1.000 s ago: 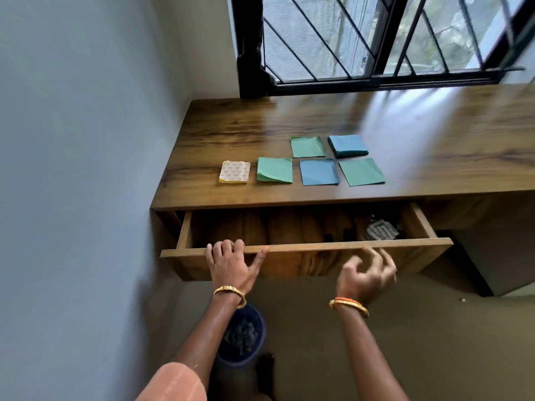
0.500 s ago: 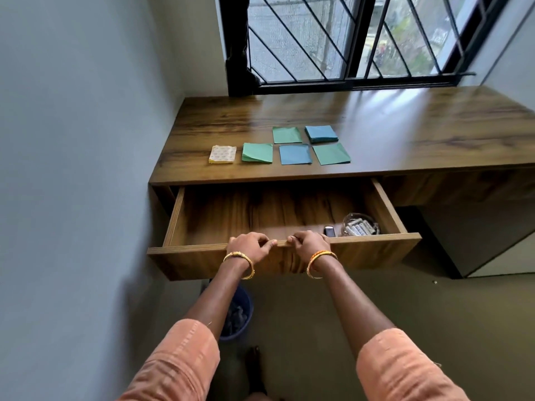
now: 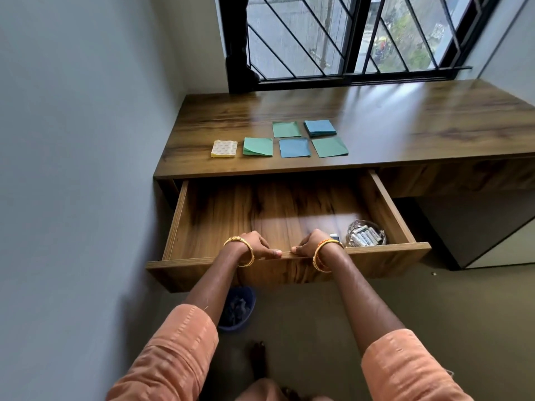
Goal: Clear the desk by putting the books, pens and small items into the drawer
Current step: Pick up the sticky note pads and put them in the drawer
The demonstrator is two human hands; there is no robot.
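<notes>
Both hands, left hand (image 3: pixel 258 246) and right hand (image 3: pixel 310 245), grip the front edge of the drawer (image 3: pixel 376 251) side by side, evidently to hold it pulled out for loading. Paper pads (image 3: pixel 294 147) lie in rows on the desk (image 3: pixel 405 125), well apart from both hands.

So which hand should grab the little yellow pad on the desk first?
Probably the left hand: both hands grip the wooden drawer's front edge, but the yellow patterned pad lies leftmost, farther from the right hand.
</notes>
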